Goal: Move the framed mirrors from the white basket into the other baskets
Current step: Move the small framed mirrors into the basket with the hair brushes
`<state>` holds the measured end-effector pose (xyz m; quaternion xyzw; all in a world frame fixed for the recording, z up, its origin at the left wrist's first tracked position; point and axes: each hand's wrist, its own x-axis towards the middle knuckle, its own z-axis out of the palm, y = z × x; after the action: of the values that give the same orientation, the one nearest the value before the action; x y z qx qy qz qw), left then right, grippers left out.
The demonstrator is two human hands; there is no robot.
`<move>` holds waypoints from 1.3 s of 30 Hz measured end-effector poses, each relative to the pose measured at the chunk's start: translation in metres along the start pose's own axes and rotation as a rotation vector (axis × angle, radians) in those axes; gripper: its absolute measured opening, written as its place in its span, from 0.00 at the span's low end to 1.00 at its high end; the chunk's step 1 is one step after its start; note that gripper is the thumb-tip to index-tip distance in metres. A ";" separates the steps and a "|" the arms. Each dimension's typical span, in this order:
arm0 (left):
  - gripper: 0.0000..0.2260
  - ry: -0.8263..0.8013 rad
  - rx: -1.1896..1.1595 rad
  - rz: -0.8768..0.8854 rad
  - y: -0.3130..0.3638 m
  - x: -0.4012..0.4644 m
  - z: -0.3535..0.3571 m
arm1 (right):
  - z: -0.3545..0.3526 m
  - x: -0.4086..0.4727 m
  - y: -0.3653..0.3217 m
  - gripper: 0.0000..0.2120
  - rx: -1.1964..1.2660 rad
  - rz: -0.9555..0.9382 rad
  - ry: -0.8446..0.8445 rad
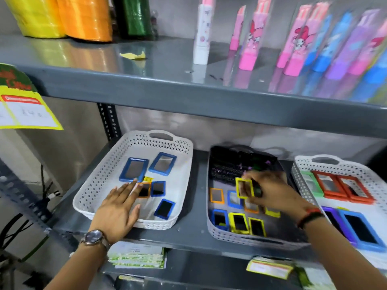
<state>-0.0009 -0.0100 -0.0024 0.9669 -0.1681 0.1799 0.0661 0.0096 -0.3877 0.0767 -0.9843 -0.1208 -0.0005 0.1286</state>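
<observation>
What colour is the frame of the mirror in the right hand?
Yellow. The right hand holds the yellow-framed mirror above the grey basket; head view, the only one.

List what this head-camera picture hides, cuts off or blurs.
1. Orange-framed mirror in the white basket: partly hidden under the left hand.
2. Small mirrors in the grey basket: some covered by the right hand.
3. Blue-framed mirror, far right: cut by the picture edge.
4. Yellow price tag: print blurred.

Light: I saw even, bright | glare: top shelf (167, 59) shone | blur: right hand (270, 191) smeared | edges: bowed
</observation>
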 end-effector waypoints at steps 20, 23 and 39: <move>0.31 0.040 0.063 0.011 0.001 0.001 0.000 | 0.056 -0.053 0.052 0.02 0.040 0.156 -0.133; 0.32 0.042 0.067 0.013 0.001 0.002 0.000 | 0.055 -0.053 0.051 0.07 0.095 0.189 -0.170; 0.31 -0.011 0.015 -0.044 0.002 0.001 -0.005 | 0.006 0.038 -0.059 0.11 0.049 0.002 0.007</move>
<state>-0.0022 -0.0116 0.0025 0.9719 -0.1456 0.1744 0.0620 0.0322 -0.3219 0.0875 -0.9809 -0.1195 -0.0011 0.1532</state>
